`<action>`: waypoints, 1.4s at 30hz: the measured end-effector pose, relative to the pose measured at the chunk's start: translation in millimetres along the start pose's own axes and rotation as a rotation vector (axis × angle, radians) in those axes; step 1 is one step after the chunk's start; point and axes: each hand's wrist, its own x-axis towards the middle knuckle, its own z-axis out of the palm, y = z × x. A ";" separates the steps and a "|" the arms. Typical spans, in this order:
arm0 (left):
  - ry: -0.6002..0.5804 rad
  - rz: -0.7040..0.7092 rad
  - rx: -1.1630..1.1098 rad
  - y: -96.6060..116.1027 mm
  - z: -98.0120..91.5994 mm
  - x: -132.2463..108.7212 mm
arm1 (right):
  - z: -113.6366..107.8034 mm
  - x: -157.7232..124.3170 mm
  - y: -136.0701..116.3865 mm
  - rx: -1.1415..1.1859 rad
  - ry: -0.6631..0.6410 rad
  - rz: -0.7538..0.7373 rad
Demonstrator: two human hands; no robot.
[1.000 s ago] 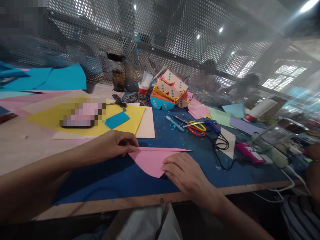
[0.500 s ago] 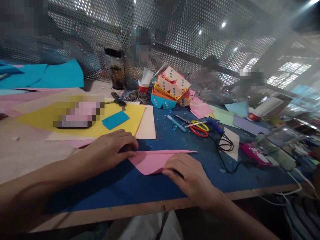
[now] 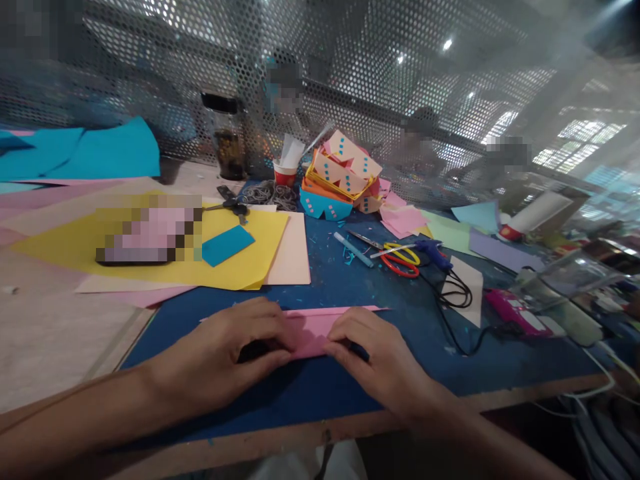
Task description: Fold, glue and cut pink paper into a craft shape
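Note:
A pink sheet of paper (image 3: 313, 333) with a folded strip along its far edge lies on the blue tabletop (image 3: 270, 407). My left hand (image 3: 253, 340) is closed on its left part, thumb and fingers pinching the near edge. On the right, my right hand (image 3: 373, 350) pinches the same near edge, thumb below and fingers on top. The near edge is bent up between the two hands. Both palms hide the paper's ends in part; a thin pink tip shows beyond each hand.
Yellow paper (image 3: 240, 267) with a blue piece (image 3: 229, 245) and a phone lies left. Ahead are scissors (image 3: 400, 260), a pen (image 3: 353, 250), a glue gun (image 3: 433, 253) with black cable, and stacked paper shapes (image 3: 345, 170). A jar (image 3: 229, 140) stands behind; a pink box (image 3: 517, 312) sits right.
My left hand has moved right and nearer, from the paper's far left corner to its near edge. The near edge is now bent up. My right hand has stayed nearly in place.

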 end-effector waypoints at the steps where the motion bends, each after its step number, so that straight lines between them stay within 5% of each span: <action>1: 0.006 0.008 0.001 0.5 2.2 0.9 | 0.6 0.3 0.3 0.003 -0.005 0.007; 17: 0.146 -0.066 -0.032 -5.2 15.7 -6.5 | 7.0 7.9 0.5 -0.050 0.000 0.085; 26: 0.075 0.080 0.068 0.0 9.0 -1.1 | 8.9 10.7 0.3 -0.113 -0.011 0.145; 42: 0.053 0.078 0.179 -1.0 13.0 -6.0 | 12.7 8.1 2.3 -0.090 0.001 0.221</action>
